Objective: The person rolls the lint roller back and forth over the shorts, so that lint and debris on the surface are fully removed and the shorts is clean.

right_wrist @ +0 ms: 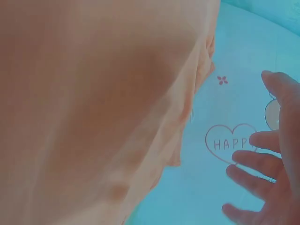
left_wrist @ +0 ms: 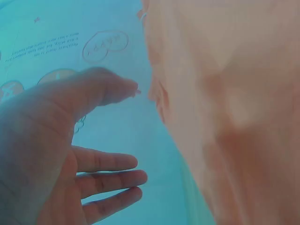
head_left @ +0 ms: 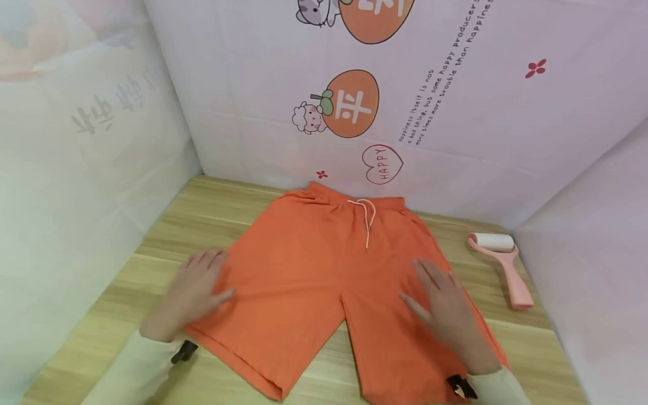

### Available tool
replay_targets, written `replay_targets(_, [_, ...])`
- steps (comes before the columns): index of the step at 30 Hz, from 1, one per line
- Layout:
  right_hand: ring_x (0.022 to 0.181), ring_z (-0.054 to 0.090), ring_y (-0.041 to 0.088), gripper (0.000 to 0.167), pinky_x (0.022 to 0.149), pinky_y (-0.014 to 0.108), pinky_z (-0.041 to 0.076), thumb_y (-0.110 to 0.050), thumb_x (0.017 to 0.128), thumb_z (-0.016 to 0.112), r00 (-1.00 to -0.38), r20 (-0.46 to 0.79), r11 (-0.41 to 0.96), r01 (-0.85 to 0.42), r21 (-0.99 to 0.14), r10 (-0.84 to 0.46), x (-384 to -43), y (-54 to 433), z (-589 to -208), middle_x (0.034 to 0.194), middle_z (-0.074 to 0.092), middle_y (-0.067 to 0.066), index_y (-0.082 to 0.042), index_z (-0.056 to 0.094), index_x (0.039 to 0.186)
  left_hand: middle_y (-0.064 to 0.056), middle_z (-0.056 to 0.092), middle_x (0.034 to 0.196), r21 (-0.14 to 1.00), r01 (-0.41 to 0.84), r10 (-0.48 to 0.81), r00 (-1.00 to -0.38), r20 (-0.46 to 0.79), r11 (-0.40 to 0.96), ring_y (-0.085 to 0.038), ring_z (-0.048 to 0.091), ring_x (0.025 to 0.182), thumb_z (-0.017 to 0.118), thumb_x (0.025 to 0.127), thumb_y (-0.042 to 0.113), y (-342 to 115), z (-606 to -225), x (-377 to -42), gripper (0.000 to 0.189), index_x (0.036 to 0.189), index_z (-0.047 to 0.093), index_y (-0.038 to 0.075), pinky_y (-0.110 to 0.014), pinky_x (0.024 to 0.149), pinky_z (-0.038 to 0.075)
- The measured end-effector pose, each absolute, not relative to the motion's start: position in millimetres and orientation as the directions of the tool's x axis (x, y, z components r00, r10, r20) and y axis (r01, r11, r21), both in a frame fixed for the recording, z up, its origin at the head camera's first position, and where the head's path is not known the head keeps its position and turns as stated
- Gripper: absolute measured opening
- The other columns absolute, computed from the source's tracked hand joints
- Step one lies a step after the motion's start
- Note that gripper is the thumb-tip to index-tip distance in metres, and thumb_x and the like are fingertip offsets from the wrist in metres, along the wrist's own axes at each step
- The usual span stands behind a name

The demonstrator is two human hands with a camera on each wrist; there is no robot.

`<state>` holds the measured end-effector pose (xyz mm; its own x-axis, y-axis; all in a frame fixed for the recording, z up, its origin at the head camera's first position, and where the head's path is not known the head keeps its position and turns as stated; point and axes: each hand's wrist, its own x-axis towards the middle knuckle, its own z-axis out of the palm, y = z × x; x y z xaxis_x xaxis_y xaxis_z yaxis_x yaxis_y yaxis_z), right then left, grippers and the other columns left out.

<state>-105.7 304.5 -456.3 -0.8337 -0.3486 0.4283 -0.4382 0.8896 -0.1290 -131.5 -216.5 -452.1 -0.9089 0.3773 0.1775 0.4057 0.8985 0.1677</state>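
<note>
A pair of orange shorts (head_left: 293, 259) lies spread flat, its waistband towards the back wall and both legs towards me. A white drawstring (head_left: 367, 222) hangs loose from the waistband. My left hand (head_left: 194, 292), slightly blurred, is at the left side edge of the shorts with fingers spread. Over the outer part of the right leg is my right hand (head_left: 448, 309), its fingers extended too. Both wrist views show the left fingers (left_wrist: 112, 161) and right fingers (right_wrist: 258, 161) holding nothing. Whether either hand touches the cloth I cannot tell.
A pink-handled lint roller (head_left: 511, 270) with a white roll lies at the right, beside the side wall. Printed white sheeting (head_left: 253, 101) rises behind and at both sides of the wood-grain tabletop (head_left: 167, 230).
</note>
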Motion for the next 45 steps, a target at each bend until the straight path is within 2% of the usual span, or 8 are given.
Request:
replay_targets(3, [0.123, 0.062, 0.046, 0.077, 0.101, 0.067, 0.048, -0.022, 0.082, 0.09, -0.807, 0.478, 0.875, -0.462, -0.144, -0.347, -107.6, 310.3, -452.8, 0.138, 0.063, 0.026, 0.001, 0.057, 0.147, -0.027, 0.059, 0.142, 0.198, 0.374, 0.348, -0.925, 0.154, 0.906, -0.049, 0.052, 0.134, 0.08, 0.093, 0.037, -224.3, -446.2, -131.0, 0.073, 0.144, 0.053, -0.008, -0.064, 0.113, 0.041])
replay_targets(6, [0.118, 0.064, 0.047, 0.073, 0.092, 0.063, 0.055, -0.019, 0.081, 0.091, -0.829, 0.464, 0.881, -0.436, -0.185, -0.313, -105.9, 317.2, -446.6, 0.133, 0.066, 0.026, -0.001, 0.059, 0.144, -0.028, 0.06, 0.141, 0.25, 0.356, 0.328, -0.933, 0.145, 0.901, -0.05, 0.053, 0.133, 0.08, 0.093, 0.035, -233.4, -444.1, -129.8, 0.069, 0.142, 0.055, -0.008, -0.064, 0.11, 0.044])
replay_targets(13, [0.12, 0.063, 0.046, 0.059, 0.094, 0.064, 0.051, -0.01, 0.085, 0.088, -0.89, 0.38, 0.88, -0.374, -0.294, -0.252, -101.4, 340.1, -434.4, 0.13, 0.068, 0.024, 0.0, 0.062, 0.137, -0.032, 0.06, 0.138, 0.375, 0.305, 0.287, -0.952, 0.103, 0.876, -0.053, 0.053, 0.131, 0.078, 0.095, 0.032, -258.8, -445.7, -124.0, 0.065, 0.14, 0.055, -0.01, -0.067, 0.108, 0.044])
replay_targets(19, [0.106, 0.07, 0.044, 0.068, 0.081, 0.059, 0.054, -0.009, 0.069, 0.096, -0.833, 0.496, 0.902, -0.384, -0.198, -0.246, -103.3, 367.0, -433.0, 0.119, 0.074, 0.024, 0.001, 0.068, 0.13, -0.035, 0.06, 0.135, 0.416, 0.296, 0.282, -0.954, 0.096, 0.86, -0.055, 0.056, 0.125, 0.077, 0.096, 0.03, -282.8, -452.7, -117.2, 0.062, 0.136, 0.058, -0.014, -0.068, 0.103, 0.047])
replay_targets(26, [0.089, 0.072, 0.045, 0.062, 0.075, 0.047, 0.051, -0.009, 0.066, 0.097, -0.806, 0.538, 0.904, -0.391, -0.171, -0.247, -111.1, 408.5, -430.8, 0.105, 0.077, 0.026, 0.007, 0.071, 0.12, -0.029, 0.067, 0.12, 0.494, 0.227, 0.239, -0.97, 0.039, 0.839, -0.048, 0.067, 0.109, 0.078, 0.096, 0.027, -307.0, -461.1, -108.9, 0.055, 0.128, 0.063, -0.015, -0.064, 0.094, 0.054])
replay_targets(33, [0.075, 0.068, 0.04, 0.062, 0.068, 0.062, 0.053, -0.014, 0.072, 0.096, -0.854, 0.459, 0.917, -0.358, -0.178, -0.244, -118.7, 448.0, -424.6, 0.106, 0.073, 0.032, 0.006, 0.068, 0.123, -0.026, 0.073, 0.116, 0.519, 0.16, 0.207, -0.978, -0.034, 0.84, -0.04, 0.072, 0.106, 0.077, 0.098, 0.029, -320.6, -466.2, -104.0, 0.05, 0.123, 0.066, -0.012, -0.054, 0.09, 0.058])
replay_targets(41, [0.071, 0.067, 0.039, 0.057, 0.063, 0.058, 0.053, -0.019, 0.081, 0.092, -0.9, 0.359, 0.936, -0.318, -0.15, -0.248, -131.3, 485.4, -430.0, 0.086, 0.07, 0.022, 0.006, 0.065, 0.124, -0.017, 0.076, 0.11, 0.513, 0.159, 0.22, -0.974, -0.06, 0.843, -0.032, 0.074, 0.099, 0.075, 0.099, 0.034, -322.1, -466.6, -103.7, 0.05, 0.121, 0.068, -0.01, -0.039, 0.082, 0.058])
replay_targets(45, [0.079, 0.067, 0.044, 0.056, 0.069, 0.061, 0.053, -0.021, 0.087, 0.088, -0.937, 0.287, 0.951, -0.254, -0.174, -0.197, -135.0, 499.9, -437.6, 0.091, 0.07, 0.024, 0.008, 0.061, 0.126, -0.011, 0.077, 0.106, 0.518, 0.158, 0.233, -0.969, -0.082, 0.841, -0.024, 0.074, 0.093, 0.075, 0.099, 0.034, -319.6, -466.2, -104.6, 0.046, 0.119, 0.07, -0.008, -0.032, 0.079, 0.058])
